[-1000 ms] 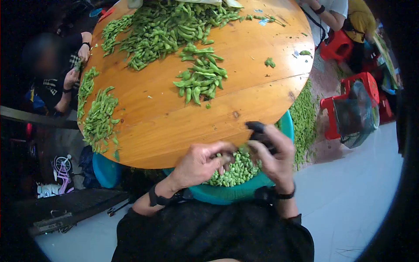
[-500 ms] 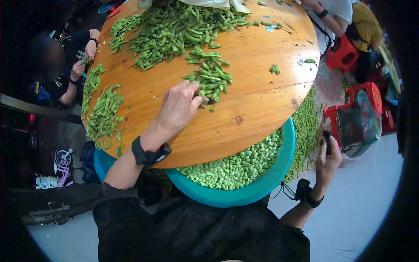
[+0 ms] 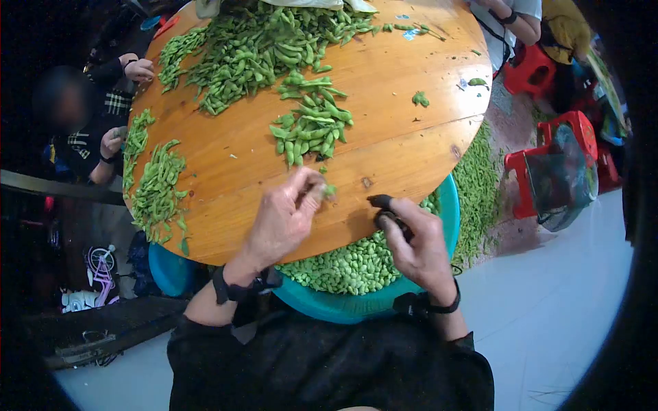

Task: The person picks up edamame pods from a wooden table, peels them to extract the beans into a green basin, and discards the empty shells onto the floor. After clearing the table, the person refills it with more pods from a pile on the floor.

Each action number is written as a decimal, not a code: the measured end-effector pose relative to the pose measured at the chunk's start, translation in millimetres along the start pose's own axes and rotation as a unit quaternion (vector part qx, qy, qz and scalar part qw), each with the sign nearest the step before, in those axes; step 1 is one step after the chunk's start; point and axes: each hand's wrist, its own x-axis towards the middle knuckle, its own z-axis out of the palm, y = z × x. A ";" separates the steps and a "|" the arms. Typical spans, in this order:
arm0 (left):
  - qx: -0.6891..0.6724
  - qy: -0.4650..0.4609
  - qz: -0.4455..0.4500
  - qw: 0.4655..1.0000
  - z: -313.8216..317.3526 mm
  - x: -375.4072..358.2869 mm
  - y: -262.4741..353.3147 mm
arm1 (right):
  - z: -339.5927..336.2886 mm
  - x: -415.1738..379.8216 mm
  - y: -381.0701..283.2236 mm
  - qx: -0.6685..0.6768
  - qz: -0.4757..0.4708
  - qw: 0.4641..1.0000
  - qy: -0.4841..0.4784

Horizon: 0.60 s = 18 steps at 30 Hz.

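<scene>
My left hand [image 3: 277, 219] is closed in a pinch on a green soybean pod [image 3: 330, 191] just above the table's near edge. My right hand [image 3: 419, 243] is to its right, over the basin, thumb and index finger apart. Black coverings appear to wrap its fingertips; I see no pod in it. Beyond my left hand, a small heap of soybean pods [image 3: 312, 130] lies on the round wooden table [image 3: 384, 147]. Under the table's edge, a teal basin [image 3: 452, 212] holds shelled green beans [image 3: 349, 264].
A large pile of pods [image 3: 253, 55] covers the far side, with smaller piles [image 3: 157, 185] at left. Another person's hand [image 3: 113, 142] is at the left edge. Empty pods [image 3: 476, 198] litter the floor near red stools [image 3: 524, 181]. A blue tub [image 3: 168, 267] stands lower left.
My left hand has drawn back from the small heap with a pod. My right hand has come up from the right side to beside it. The view has shifted slightly.
</scene>
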 end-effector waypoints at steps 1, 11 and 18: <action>-0.020 -0.032 -0.003 0.999 3.6 -4.8 7.2 | 6.6 1.0 0.1 0.006 0.002 1.000 -0.010; -0.175 -0.064 -0.027 0.982 25.4 -17.6 1.2 | 9.0 -5.1 -7.1 0.313 0.214 0.924 -0.058; -0.177 -0.068 -0.084 0.978 27.2 -18.5 11.6 | 5.3 -7.1 4.9 0.213 0.114 0.967 -0.082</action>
